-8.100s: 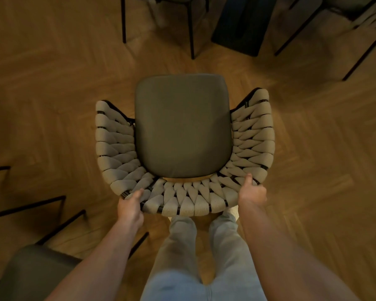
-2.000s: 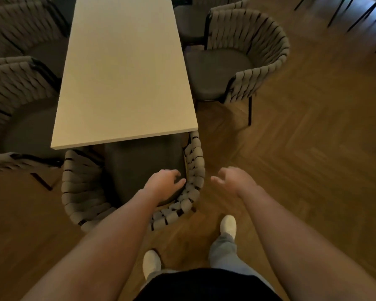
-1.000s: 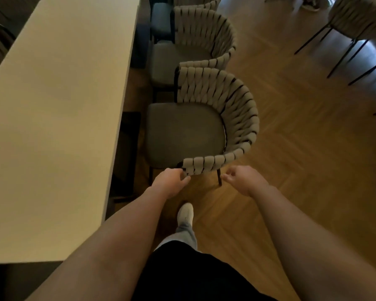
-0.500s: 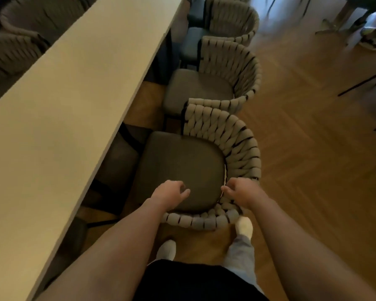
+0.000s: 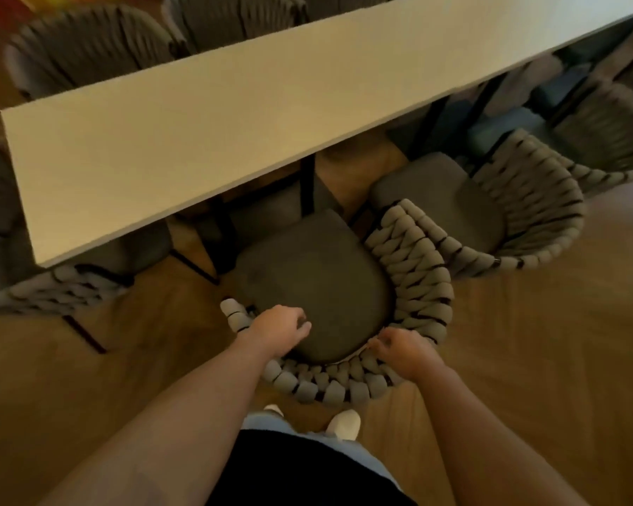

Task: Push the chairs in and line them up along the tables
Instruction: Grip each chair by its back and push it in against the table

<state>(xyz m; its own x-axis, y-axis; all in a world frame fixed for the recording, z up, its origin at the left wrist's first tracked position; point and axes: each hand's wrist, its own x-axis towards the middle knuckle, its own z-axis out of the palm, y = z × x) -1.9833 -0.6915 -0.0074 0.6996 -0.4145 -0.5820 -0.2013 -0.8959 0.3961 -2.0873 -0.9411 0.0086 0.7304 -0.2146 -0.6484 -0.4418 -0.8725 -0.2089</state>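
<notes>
Chair [image 5: 318, 286] w/ grey seat pad and woven-strap wraparound back stands just short of the desk [image 5: 234, 115] edge, seat front not yet under the top, turned a bit askew to the desk line. Next chair [image 5: 490, 213] sits to its right, woven backs touching or nearly so; can't tell which.

Left hand [image 5: 276, 330] curls over the back rim at the chair's left rear. Right hand [image 5: 402, 350] curls on the rim at the right rear. Both look clamped on the rim, hands apart, one each side of centre.

Handling, my read: thin black frame, so prob light to moderate. Straps soft, give under fingers; the rim under them is stiff, so grip there. Wood floor [image 5: 527, 341] prob lets the legs slide. Risk: snagging the neighbour's back, or legs fouling the desk's black frame [image 5: 307, 184].
</notes>
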